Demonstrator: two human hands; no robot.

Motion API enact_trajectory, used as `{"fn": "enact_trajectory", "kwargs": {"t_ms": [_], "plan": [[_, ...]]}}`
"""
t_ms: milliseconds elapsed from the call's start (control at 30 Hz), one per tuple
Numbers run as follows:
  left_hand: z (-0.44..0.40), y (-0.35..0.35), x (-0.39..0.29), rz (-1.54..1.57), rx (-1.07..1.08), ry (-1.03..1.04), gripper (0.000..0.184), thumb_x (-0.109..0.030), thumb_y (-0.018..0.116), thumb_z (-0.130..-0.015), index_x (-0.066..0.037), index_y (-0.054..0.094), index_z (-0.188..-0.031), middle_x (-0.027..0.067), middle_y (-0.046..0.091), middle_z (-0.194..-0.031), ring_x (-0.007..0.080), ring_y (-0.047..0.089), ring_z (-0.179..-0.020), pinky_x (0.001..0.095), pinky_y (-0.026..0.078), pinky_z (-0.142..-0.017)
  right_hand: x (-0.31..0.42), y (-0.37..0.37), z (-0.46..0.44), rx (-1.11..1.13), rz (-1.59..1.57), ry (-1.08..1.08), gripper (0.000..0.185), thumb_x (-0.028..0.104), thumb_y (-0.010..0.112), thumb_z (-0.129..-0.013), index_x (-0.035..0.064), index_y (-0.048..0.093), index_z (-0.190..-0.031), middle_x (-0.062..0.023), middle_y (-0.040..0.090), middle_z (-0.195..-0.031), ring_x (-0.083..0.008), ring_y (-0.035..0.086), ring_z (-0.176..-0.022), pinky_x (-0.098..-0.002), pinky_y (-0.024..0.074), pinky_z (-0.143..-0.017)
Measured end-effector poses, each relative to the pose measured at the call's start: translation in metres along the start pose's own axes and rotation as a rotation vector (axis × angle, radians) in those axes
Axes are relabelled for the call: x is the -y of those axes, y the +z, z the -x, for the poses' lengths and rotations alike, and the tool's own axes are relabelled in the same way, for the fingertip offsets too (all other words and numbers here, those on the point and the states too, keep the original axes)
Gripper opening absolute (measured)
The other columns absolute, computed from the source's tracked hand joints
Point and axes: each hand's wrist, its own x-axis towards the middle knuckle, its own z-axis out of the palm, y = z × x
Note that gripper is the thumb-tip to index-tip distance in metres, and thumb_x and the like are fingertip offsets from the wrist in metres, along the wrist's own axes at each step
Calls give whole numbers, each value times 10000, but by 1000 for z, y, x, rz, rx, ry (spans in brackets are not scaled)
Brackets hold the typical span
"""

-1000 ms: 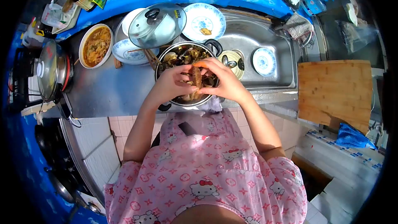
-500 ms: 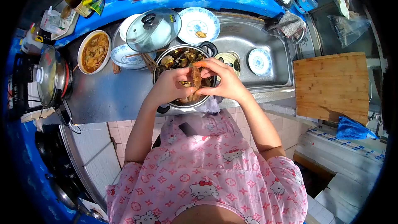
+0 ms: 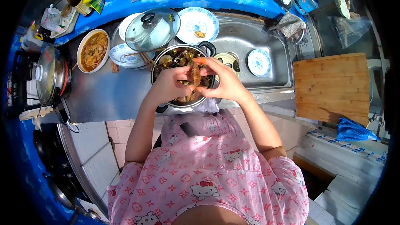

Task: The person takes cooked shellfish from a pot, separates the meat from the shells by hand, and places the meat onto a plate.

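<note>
Over a metal pot [image 3: 185, 105] of shellfish [image 3: 166, 61], both hands meet at a brown, ridged shellfish [image 3: 195, 75] held upright. My left hand [image 3: 167, 85] is closed, its thumb and fingers gripping the left side of the shellfish. From the right, my right hand [image 3: 225, 81] pinches it with the forefinger near the top and the thumb lower down. The hands cover much of the pot's contents. Wooden chopsticks or similar utensils [image 3: 146, 61] lean at the pot's left rim. Behind it, a blue-patterned plate [image 3: 187, 20] holds a small yellowish piece of food.
A glass lid [image 3: 153, 37] rests on dishes behind the pot. Left stands a bowl [image 3: 80, 56] of reddish stew, and beyond it a lidded cooker [image 3: 46, 75]. The sink [image 3: 280, 54] holds a small plate [image 3: 259, 63]. A wooden cutting board [image 3: 331, 87] lies right of it.
The whole view has shifted slightly. Both hands keep nearly the same grip on the shellfish over the pot.
</note>
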Motion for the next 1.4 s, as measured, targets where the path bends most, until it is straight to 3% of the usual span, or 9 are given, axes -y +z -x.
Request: {"fn": "enact_trajectory", "kwargs": {"t_ms": [167,367,467,633,767,900,1033,1167,1400], "plan": [[-5,-3,-1,19,36,-11,570,16,625,-749,25,442,-1288,55,587,-1122,119,556,-1017,258,480,-820,6,-7,-4,75,43,38,634,62,699,-609,35,511,-1214,-124,533,-1164,-194,611,-931,-306,506,-862],[-7,-3,-10,33,68,44,555,46,587,-763,30,414,-1290,71,557,-1175,152,539,-1068,286,466,-882,8,-12,-2,40,-25,55,620,8,610,-625,12,475,-1230,-118,529,-1143,-183,598,-945,-310,494,-875],[-8,-2,-3,229,46,108,569,60,574,-764,37,378,-1298,82,527,-1212,177,532,-1095,305,453,-926,-3,-8,0,-85,-172,18,588,6,633,-623,27,483,-1191,-104,544,-1079,-172,594,-892,-288,503,-818],[-9,-11,14,368,65,75,566,19,572,-760,41,370,-1289,109,493,-1251,219,518,-1135,392,476,-928,-30,-6,6,-32,-584,58,629,-78,556,-642,31,401,-1242,-47,434,-1162,-102,501,-946,-262,437,-890],[-4,-11,17,495,52,61,608,-39,602,-748,36,361,-1301,142,478,-1276,266,503,-1162,455,449,-953,-59,-4,7,-36,-835,-81,606,92,586,-719,51,355,-1278,-127,407,-1291,-238,426,-1232,-359,381,-1006],[-9,-8,31,792,165,124,549,-58,579,-800,34,370,-1299,128,491,-1264,236,517,-1142,425,431,-976,-60,6,10,-123,-1136,36,694,268,668,-732,64,337,-1307,-177,392,-1348,-274,443,-1212,-407,391,-1001],[-21,-1,44,616,42,-14,555,-72,553,-829,33,334,-1328,140,470,-1286,263,500,-1162,463,432,-968,-79,3,22,-245,-1189,76,691,299,651,-728,72,343,-1303,-213,382,-1336,-322,424,-1223,-484,379,-999],[-31,11,50,525,51,-145,534,-13,482,-847,16,314,-1354,153,467,-1283,267,486,-1178,463,445,-951,-90,-20,39,-300,-1155,57,673,266,644,-735,74,346,-1307,-203,393,-1335,-312,450,-1202,-453,403,-985],[-40,30,28,717,80,-94,453,-8,465,-850,38,373,-1291,159,508,-1202,281,532,-1114,480,471,-917,-65,-27,43,-205,-1263,-7,753,297,672,-690,38,336,-1312,-251,390,-1326,-329,445,-1207,-427,351,-1024]]}}
